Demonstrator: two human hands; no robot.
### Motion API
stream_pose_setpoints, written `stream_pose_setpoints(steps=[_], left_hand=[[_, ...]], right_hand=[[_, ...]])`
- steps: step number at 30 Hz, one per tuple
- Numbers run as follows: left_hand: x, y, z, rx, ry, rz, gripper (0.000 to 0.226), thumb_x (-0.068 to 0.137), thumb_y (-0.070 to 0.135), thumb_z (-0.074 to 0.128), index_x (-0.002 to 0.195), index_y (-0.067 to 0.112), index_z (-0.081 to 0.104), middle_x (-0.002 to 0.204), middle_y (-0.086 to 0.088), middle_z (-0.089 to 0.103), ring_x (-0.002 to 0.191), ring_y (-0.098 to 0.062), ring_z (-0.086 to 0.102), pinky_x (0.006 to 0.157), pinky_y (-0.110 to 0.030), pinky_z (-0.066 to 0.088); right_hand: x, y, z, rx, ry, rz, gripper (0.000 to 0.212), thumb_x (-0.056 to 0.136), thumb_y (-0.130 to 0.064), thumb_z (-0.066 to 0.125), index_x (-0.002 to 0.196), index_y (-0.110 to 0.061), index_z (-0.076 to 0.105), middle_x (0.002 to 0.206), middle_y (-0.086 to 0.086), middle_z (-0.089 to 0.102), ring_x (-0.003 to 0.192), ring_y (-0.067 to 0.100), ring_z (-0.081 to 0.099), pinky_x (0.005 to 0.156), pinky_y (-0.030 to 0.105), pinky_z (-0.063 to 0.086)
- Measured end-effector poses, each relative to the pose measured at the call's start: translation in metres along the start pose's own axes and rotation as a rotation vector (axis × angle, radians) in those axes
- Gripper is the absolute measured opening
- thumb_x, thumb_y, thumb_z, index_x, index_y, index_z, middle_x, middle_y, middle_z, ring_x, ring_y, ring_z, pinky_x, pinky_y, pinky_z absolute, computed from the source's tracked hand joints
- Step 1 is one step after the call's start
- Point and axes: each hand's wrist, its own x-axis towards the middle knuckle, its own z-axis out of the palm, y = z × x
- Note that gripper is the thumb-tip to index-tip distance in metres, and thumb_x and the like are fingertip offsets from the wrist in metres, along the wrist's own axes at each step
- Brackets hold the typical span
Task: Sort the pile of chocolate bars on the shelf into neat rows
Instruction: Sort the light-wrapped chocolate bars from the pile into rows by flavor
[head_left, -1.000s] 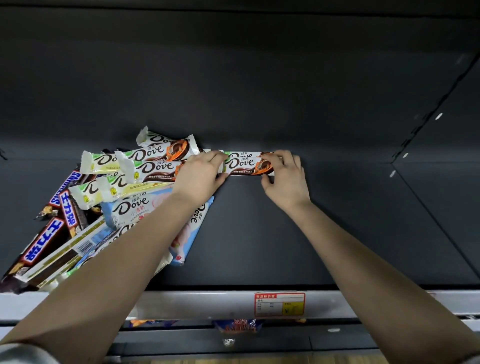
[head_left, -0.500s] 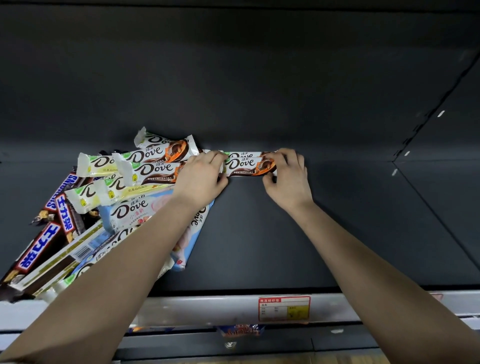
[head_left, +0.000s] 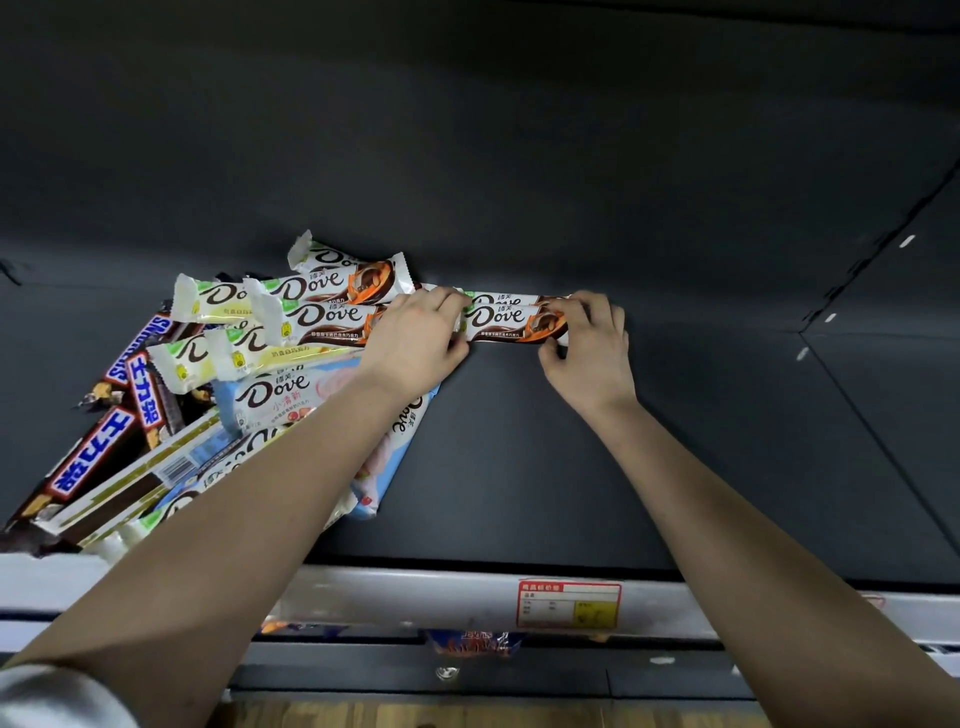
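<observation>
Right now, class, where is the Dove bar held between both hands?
In the head view, the Dove bar lies at the back of the shelf, near centre, just right of the pile, its ends pinched by the left hand and right hand.

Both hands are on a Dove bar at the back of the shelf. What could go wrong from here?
1. The left hand and right hand pinch the brown Dove bar by its ends; on release it may skew off the bar behind it.
2. The left forearm lies over the pile; withdrawing may drag the light blue Dove bar forward.
</observation>
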Motion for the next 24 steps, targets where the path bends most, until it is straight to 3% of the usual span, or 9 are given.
stream_pose_setpoints(steps=[8,12,16,24], left_hand=[[-0.003,0.005,-0.007,0.015,-0.022,-0.016,0.043,0.091,0.026,0.048,0.133,0.019,0.046,0.132,0.001,0.053,0.119,-0.023,0.044,0.093,-0.031,0.035],[-0.001,0.005,-0.004,0.029,-0.036,-0.004,0.046,0.092,0.027,0.045,0.137,0.017,0.040,0.135,-0.003,0.051,0.124,-0.023,0.040,0.100,-0.031,0.029],[0.002,0.002,0.001,0.039,-0.053,0.012,0.048,0.091,0.030,0.048,0.135,0.014,0.042,0.131,-0.006,0.055,0.122,-0.024,0.044,0.102,-0.032,0.027],[0.012,0.008,-0.003,0.067,-0.112,0.068,0.043,0.096,0.024,0.043,0.137,0.015,0.038,0.135,-0.006,0.051,0.111,-0.031,0.055,0.090,-0.035,0.040]], right_hand=[[-0.001,0.000,0.000,0.048,0.014,-0.009,0.043,0.082,-0.018,0.061,0.123,-0.017,0.052,0.131,0.006,0.043,0.120,0.028,0.038,0.097,0.045,0.040],[0.000,0.000,-0.001,0.147,-0.047,0.024,0.048,0.084,-0.018,0.061,0.130,-0.016,0.047,0.139,0.004,0.035,0.121,0.023,0.043,0.097,0.030,0.040],[0.001,0.002,-0.002,0.167,-0.065,0.018,0.045,0.087,-0.014,0.059,0.131,-0.014,0.049,0.137,0.004,0.038,0.117,0.018,0.048,0.095,0.017,0.033],[0.004,0.006,-0.005,0.277,-0.022,0.094,0.042,0.083,-0.008,0.066,0.123,-0.013,0.057,0.128,0.002,0.044,0.115,0.010,0.046,0.092,0.004,0.026]])
